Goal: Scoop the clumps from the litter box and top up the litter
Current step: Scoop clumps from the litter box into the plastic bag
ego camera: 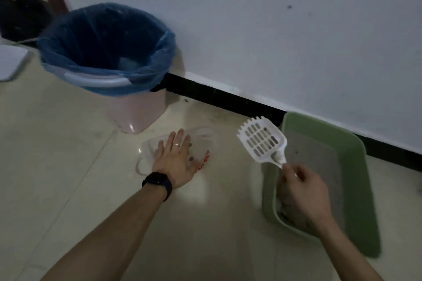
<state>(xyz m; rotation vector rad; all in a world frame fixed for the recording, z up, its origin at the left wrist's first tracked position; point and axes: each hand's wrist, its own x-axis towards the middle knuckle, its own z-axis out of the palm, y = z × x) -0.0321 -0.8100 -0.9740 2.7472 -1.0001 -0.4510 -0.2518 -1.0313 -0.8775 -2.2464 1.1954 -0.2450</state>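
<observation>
A green litter box with grey litter stands on the floor at the right, against the wall. My right hand grips the handle of a white slotted scoop, held up over the box's left rim with its head tilted toward the wall. My left hand lies flat, fingers straight, on a clear plastic bag with red print that is spread on the floor. A few dark clumps lie on the bag beside my fingers.
A pink bin lined with a blue bag stands at the wall, left of the plastic bag. A white flat object sits at the far left edge. A black skirting strip runs along the wall.
</observation>
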